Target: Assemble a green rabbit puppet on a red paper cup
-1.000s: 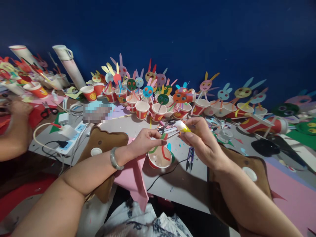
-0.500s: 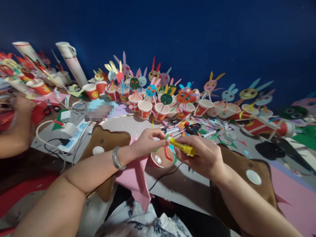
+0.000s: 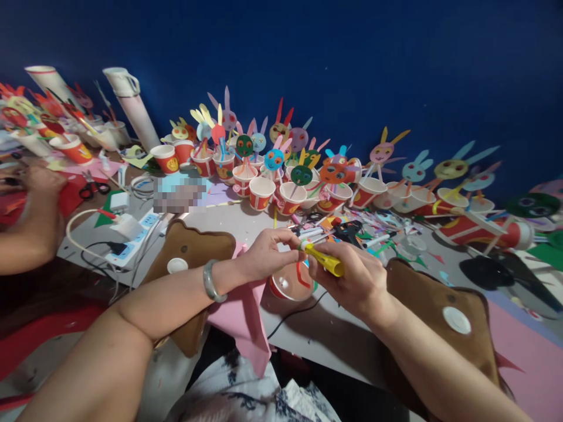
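My right hand (image 3: 356, 281) is closed round a yellow tube with a white tip (image 3: 328, 262), which points left. At that tip, the thumb and fingers of my left hand (image 3: 275, 252) pinch a small green piece (image 3: 303, 246), mostly covered by the fingers. A grey bangle circles my left wrist. Just below both hands stands a paper cup (image 3: 285, 287) with a red bent strip inside it. Pink paper (image 3: 241, 316) hangs over the table edge under my left wrist.
Rabbit-faced paper cups (image 3: 292, 196) line the back. Scraps and a black glue gun (image 3: 347, 231) lie behind my right hand. Brown pads (image 3: 440, 316) flank me. A power strip (image 3: 132, 243) with cables sits left, near another person's arm (image 3: 33, 217) and scissors (image 3: 94, 185).
The view has shifted slightly, so the table things sit a little further right. My right hand and the yellow tube have turned a little; both hands keep their grip.
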Tool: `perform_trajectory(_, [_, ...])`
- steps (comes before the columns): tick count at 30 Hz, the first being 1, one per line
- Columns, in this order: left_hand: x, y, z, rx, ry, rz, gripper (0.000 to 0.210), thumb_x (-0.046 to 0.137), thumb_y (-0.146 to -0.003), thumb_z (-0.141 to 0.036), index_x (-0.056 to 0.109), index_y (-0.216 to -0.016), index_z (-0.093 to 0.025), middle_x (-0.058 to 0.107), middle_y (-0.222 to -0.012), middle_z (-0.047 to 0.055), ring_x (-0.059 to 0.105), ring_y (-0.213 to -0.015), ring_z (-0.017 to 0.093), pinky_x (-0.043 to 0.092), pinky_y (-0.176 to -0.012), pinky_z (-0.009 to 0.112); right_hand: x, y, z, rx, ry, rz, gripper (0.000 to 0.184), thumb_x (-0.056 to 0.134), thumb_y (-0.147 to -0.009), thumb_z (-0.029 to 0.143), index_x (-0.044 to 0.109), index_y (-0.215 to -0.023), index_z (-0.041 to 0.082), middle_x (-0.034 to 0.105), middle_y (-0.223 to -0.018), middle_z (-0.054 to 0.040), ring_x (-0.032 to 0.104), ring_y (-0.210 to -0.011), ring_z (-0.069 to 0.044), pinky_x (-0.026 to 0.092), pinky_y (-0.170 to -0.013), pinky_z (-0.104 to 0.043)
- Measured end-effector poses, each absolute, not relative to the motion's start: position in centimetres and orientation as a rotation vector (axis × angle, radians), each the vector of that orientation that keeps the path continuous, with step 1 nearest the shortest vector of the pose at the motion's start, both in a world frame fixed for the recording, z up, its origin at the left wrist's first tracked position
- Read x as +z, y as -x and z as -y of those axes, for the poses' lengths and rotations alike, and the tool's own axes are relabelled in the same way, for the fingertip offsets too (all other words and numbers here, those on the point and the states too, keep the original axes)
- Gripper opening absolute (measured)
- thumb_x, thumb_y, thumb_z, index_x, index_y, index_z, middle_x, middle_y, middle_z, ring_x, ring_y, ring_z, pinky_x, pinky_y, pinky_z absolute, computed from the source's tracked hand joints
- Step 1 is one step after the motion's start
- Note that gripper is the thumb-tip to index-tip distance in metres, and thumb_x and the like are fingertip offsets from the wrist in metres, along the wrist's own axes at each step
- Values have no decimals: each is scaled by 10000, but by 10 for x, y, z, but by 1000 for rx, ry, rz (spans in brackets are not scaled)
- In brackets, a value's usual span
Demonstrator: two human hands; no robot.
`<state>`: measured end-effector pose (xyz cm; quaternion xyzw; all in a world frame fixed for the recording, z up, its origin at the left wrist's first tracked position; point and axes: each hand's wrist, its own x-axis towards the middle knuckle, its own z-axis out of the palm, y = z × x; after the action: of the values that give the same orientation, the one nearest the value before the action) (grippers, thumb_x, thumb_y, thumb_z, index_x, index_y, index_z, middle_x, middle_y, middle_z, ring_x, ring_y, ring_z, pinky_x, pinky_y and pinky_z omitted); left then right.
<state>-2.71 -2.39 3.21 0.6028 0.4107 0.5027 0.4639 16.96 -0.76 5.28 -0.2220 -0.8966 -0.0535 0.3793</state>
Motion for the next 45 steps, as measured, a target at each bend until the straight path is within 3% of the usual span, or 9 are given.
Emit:
perform_trajectory(11, [27, 28, 20, 1225, -1483, -1075, 301, 761, -736, -421, 662, -673, -144, 629, -723, 25, 552, -743, 141, 435, -734, 271, 44, -162, 6, -170, 666, 2220, 194, 658, -921, 239, 575, -1095, 216, 732, -804, -37, 712, -667, -168, 529, -636, -251])
perform_trajectory(20, [25, 26, 15, 1234, -1343, -1129, 465, 818, -641, -546, 597, -597, -139, 545, -617, -16, 470, -635, 97, 377, -612, 233, 37, -158, 3, -126, 692, 2219, 224, 626, -949, 253, 567, -1161, 213, 757, -917, -79, 742, -753, -198, 579, -688, -281])
perform_trajectory(30, [32, 26, 21, 1168, -1276, -1081, 285, 779, -688, -349, 599, -641, -132, 549, -643, -23, 472, -628, 87, 375, -630, 238, 55, -166, -2, -201, 814, 2052, 176, 656, -934, 277, 616, -1086, 199, 769, -919, -92, 744, -749, -198, 554, -666, -266])
perform_trajectory(38, [31, 25, 23, 1182, -1239, -1105, 260, 760, -690, -344, 613, -676, -130, 573, -689, -7, 486, -651, 97, 381, -617, 230, 68, -170, 14, -90, 650, 2174, 143, 670, -908, 252, 598, -1030, 232, 725, -767, -23, 688, -623, -151, 526, -609, -249])
perform_trajectory(45, [28, 26, 20, 1237, -1399, -1080, 252, 749, -729, -364, 658, -690, -132, 634, -705, 14, 554, -721, 125, 439, -719, 249, 51, -163, 2, -102, 495, 2293, 228, 648, -916, 202, 554, -1122, 177, 703, -821, -61, 676, -680, -175, 527, -620, -268])
